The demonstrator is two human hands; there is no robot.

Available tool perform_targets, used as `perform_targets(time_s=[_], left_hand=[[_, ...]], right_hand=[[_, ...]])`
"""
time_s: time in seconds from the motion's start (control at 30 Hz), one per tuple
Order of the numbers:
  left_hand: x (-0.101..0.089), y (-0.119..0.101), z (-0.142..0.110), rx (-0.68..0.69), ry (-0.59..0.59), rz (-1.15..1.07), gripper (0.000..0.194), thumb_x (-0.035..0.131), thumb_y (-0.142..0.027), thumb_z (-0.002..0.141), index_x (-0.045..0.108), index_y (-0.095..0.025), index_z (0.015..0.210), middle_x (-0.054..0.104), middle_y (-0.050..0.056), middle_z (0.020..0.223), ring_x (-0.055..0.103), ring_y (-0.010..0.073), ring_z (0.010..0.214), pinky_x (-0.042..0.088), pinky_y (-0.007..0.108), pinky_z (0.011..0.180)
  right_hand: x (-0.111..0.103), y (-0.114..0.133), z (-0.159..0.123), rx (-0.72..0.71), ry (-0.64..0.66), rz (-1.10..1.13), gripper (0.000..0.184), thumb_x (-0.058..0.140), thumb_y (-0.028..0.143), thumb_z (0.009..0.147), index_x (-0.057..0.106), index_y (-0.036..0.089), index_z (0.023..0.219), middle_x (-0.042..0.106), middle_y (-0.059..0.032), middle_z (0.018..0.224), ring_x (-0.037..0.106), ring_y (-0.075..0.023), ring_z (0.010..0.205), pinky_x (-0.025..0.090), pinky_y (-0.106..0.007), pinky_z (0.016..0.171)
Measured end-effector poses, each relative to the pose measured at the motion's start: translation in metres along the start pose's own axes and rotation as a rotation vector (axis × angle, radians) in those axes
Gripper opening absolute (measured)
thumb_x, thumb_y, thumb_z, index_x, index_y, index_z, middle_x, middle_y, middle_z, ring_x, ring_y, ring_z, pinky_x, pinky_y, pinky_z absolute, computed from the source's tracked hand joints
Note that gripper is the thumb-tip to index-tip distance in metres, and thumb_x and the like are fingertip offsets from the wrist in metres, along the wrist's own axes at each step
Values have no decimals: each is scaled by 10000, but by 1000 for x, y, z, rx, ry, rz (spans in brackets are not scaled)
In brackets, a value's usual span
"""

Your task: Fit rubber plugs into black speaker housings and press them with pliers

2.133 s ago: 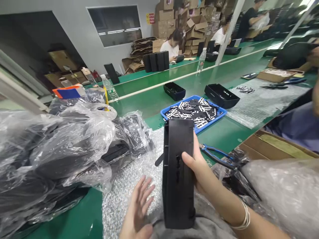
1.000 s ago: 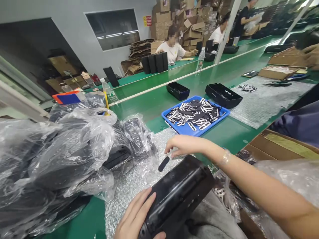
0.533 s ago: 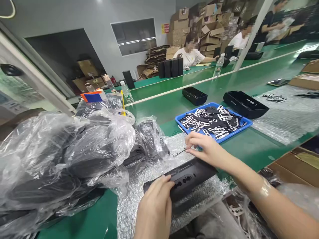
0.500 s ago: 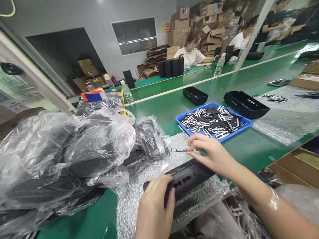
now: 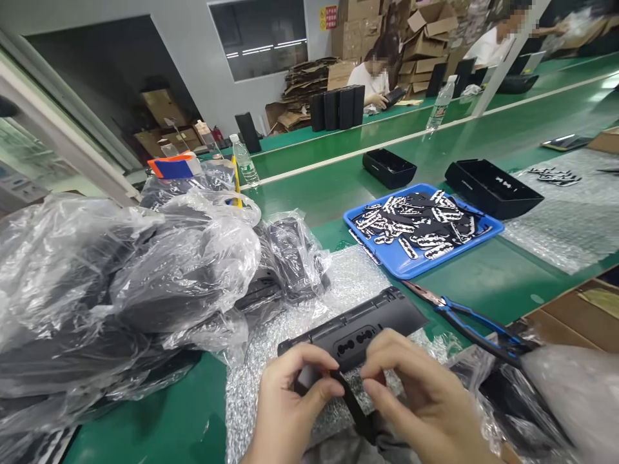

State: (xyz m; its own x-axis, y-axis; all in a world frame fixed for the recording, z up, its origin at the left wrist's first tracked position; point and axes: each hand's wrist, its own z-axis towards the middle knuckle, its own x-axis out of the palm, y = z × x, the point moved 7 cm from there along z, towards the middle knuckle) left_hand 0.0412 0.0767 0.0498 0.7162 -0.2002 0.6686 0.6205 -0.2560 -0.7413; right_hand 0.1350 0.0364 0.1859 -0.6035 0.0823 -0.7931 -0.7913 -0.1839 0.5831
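In front of me a black plastic housing with an oblong recessed panel of holes lies on bubble wrap. My left hand pinches one end of a narrow black strip between thumb and forefinger, just on the near side of the housing. The strip slants down toward my lap. Close beside it, my right hand is curled with thumb and forefinger nearly together; whether something small is between them I cannot make out. Beyond the housing is a blue tray heaped with black-and-white die-cut pieces.
Blue-handled pliers lie right of the housing. Plastic-bagged black parts pile up at left. Two open black housings stand behind the tray. Water bottles stand farther back. Co-workers sit across the green bench.
My left hand has let go of the housing and now pinches the black strip. My right hand has come back from beyond the housing toward my left hand, uncovering the pliers.
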Motion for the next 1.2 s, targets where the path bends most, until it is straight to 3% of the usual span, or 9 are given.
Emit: perform_targets(time_s=[0.13, 0.3, 0.4, 0.63, 0.9, 1.07, 1.2], left_hand=[[11, -21, 2, 302, 128, 118, 132, 731, -127, 790, 769, -241, 735, 689, -32, 660, 636, 67, 624, 480, 94, 608], [0, -14, 4, 222, 15, 196, 98, 739, -151, 768, 771, -241, 744, 696, -30, 670, 607, 72, 581, 481, 103, 573], [-1, -14, 3, 219, 3, 189, 70, 748, -176, 770, 758, -219, 715, 686, -17, 663, 604, 81, 584, 477, 118, 563], [3, -21, -2, 338, 23, 154, 181, 740, -63, 764, 739, -244, 757, 705, -62, 709, 643, 49, 653, 454, 82, 585], [6, -23, -3, 404, 27, 187, 155, 727, -67, 804, 724, -221, 788, 707, -39, 738, 670, 83, 694, 535, 134, 655], [7, -24, -2, 394, 41, 212, 160, 748, -60, 783, 732, -218, 763, 711, -40, 719, 659, 78, 653, 502, 122, 587], [6, -25, -3, 421, 56, 199, 174, 779, -58, 770, 754, -229, 781, 730, -43, 738, 684, 85, 666, 542, 128, 629]], right_hand=[[9, -6, 9, 144, 101, 112, 130, 625, 163, 892, 666, 178, 769, 589, -6, 722, 559, -81, 669, 456, -143, 601], [13, -18, 7, 268, 112, 180, 129, 657, 217, 882, 693, 177, 765, 607, -12, 733, 574, -82, 690, 457, -143, 619], [14, -18, 8, 253, 126, 167, 126, 648, 215, 889, 705, 174, 785, 618, -19, 745, 582, -91, 702, 459, -158, 627], [13, -14, 12, 191, 150, 143, 123, 679, 156, 874, 727, 185, 765, 623, -11, 718, 583, -92, 680, 450, -162, 608], [8, -9, 11, 121, 130, 64, 132, 668, 110, 885, 711, 182, 782, 613, 1, 740, 578, -71, 687, 457, -128, 621], [14, -14, 10, 234, 196, 92, 126, 614, 80, 820, 667, 155, 734, 574, -1, 706, 533, -69, 630, 431, -134, 564], [19, -22, 9, 341, 209, 170, 116, 577, 92, 767, 646, 139, 687, 584, -11, 694, 533, -71, 622, 427, -138, 556]])
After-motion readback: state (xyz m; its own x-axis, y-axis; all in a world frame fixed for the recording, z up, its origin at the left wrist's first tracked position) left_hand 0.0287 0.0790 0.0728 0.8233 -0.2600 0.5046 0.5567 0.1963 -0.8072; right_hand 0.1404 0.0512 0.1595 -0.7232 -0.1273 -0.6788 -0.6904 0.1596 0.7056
